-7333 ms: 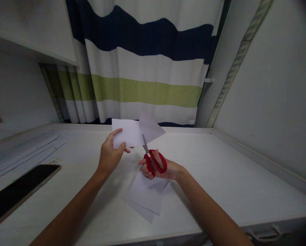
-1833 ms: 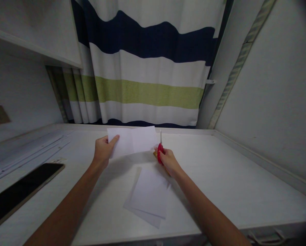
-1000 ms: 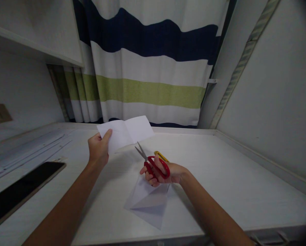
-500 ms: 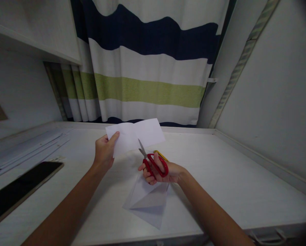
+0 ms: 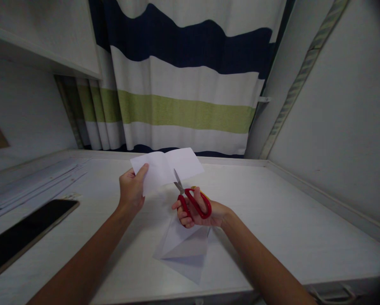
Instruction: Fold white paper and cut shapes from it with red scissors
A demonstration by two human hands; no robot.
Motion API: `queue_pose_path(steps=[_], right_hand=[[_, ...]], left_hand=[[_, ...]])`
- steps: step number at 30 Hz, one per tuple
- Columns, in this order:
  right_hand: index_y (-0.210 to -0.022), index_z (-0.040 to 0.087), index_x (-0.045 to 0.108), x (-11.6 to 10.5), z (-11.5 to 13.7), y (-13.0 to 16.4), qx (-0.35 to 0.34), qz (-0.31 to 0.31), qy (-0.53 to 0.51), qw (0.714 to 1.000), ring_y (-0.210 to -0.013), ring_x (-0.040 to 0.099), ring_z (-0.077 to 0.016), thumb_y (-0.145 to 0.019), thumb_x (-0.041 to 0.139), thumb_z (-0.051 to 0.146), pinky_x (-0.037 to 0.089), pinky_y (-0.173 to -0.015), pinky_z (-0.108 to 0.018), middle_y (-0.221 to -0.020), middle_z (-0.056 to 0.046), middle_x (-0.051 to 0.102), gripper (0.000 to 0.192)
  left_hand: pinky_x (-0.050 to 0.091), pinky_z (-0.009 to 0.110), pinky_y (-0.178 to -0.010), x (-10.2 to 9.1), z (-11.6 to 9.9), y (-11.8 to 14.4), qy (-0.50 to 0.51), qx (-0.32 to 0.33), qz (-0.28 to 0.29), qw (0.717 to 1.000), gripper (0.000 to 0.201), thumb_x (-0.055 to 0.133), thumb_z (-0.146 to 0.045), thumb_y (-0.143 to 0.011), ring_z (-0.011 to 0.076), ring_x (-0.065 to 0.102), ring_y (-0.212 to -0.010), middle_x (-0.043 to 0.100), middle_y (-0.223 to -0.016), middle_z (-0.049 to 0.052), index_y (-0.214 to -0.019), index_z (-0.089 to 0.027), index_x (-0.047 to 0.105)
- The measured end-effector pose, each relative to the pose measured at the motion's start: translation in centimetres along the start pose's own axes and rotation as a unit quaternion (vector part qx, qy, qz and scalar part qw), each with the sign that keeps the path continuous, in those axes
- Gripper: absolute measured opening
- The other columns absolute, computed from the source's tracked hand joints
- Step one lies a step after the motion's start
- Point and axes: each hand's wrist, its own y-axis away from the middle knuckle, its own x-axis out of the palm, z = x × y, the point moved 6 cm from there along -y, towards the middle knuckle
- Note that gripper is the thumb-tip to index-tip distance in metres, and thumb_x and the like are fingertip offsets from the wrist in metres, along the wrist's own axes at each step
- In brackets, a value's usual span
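Striped curtain [image 5: 183,84] in navy, white and green hangs behind a pale desk [image 5: 272,220] boxed in by white walls, and a dark phone [image 5: 24,235] lies flat at the desk's left edge. Nearer the middle, a loose stack of white sheets [image 5: 185,254] rests on the desk, one corner folded up, just below the right hand [image 5: 202,212]. Above it, the left hand [image 5: 132,190] pinches the left end of a white paper strip [image 5: 166,167] between thumb and fingers, holding it clear of the desk and slightly bowed at its centre crease. The right hand is closed through the loops of red-handled scissors [image 5: 191,199], whose short blades meet the strip's lower edge beside that crease. To cut well, the left hand should probably keep the strip taut and level, and the blades should follow the crease with the paper seated deep toward the pivot.
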Motion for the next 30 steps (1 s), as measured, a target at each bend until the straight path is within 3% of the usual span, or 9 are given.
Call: queue_pose_path(steps=[30], right_hand=[[-0.089, 0.01, 0.047, -0.36, 0.26, 0.21, -0.012, 0.001, 0.025, 1.0, -0.052, 0.035, -0.0073, -0.07, 0.033, 0.062, 0.021, -0.049, -0.021, -0.062, 0.0, 0.037, 0.057]], left_hand=[[0.05, 0.027, -0.052, 0.03, 0.01, 0.06, -0.016, -0.001, 0.002, 1.0, 0.012, 0.06, -0.026, -0.061, 0.0186, 0.062, -0.063, 0.064, -0.06, 0.002, -0.07, -0.018, 0.061]])
